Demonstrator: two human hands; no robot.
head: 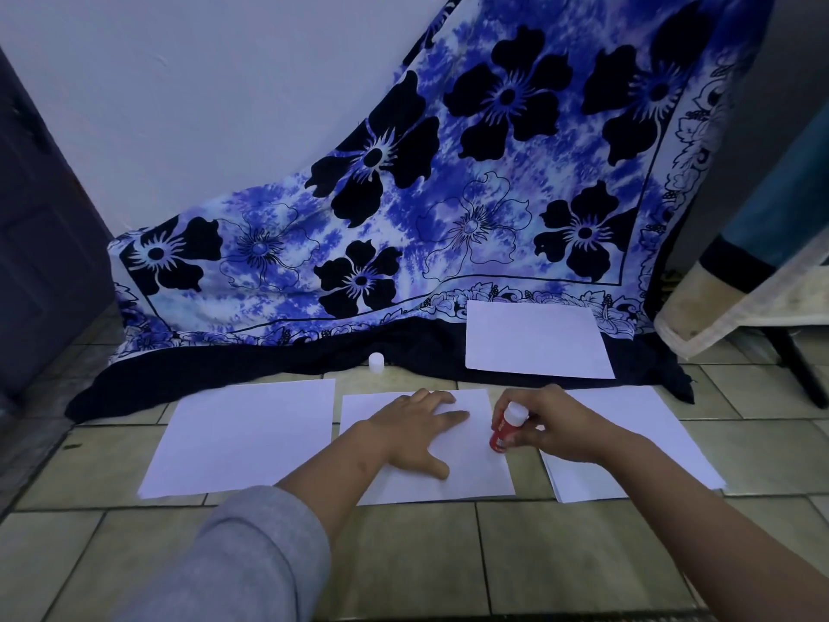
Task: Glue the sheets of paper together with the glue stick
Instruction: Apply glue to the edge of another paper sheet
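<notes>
Your left hand (419, 430) lies flat and spread on the middle sheet (475, 480) on the tiled floor (403, 554), pinning it, while your right hand (554, 426) grips the red glue stick (504, 427) tilted over that sheet's right edge; its white cap (376, 362) stands well apart by the blue floral cloth (403, 217). Keep the left palm pressing, and draw the stick in even strokes along the edge so the paper does not buckle. The stick's tip is hidden, so whether it touches the paper cannot be told.
</notes>
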